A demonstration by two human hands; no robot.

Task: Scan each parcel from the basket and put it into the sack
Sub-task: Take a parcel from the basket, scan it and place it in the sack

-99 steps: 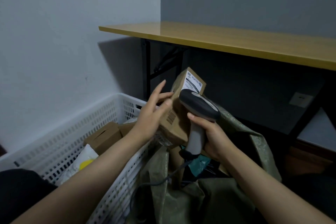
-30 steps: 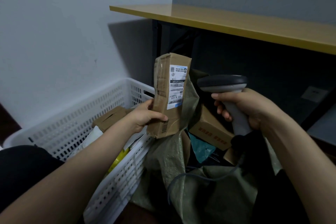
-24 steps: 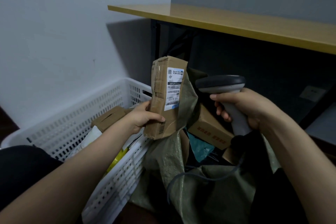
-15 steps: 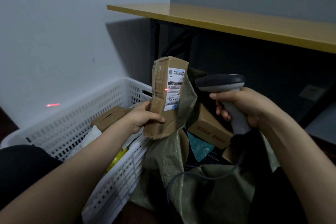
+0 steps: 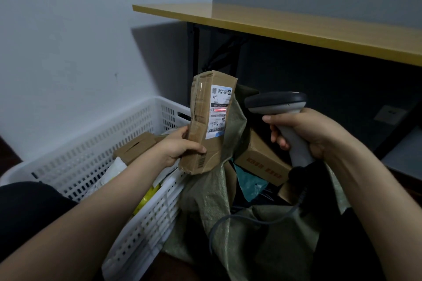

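The left hand's (image 5: 180, 147) fingers (image 5: 194, 149) are clamped on the lower end of a long brown cardboard parcel (image 5: 203, 141), thumb across the front. The parcel stands nearly upright, above the near edge of the sack and beside the basket corner. Its white label (image 5: 219, 112) faces the scanner, and a short red line (image 5: 220, 109) lies across a barcode on that label.

The right hand's (image 5: 306, 132) fingers (image 5: 276, 139) are curled tight round the grey handle of the scanner (image 5: 276, 101), whose dark head points left at the label, near the parcel but apart from it. A grey cable (image 5: 239, 219) hangs from the handle.

Below both hands the green woven sack (image 5: 212, 201) gapes open, with a brown box (image 5: 260, 159) and a teal packet (image 5: 249, 182) inside. To the left stands the white plastic basket (image 5: 91, 155), holding another cardboard box (image 5: 137, 147) and soft packets. A yellow tabletop (image 5: 296, 27) runs behind.
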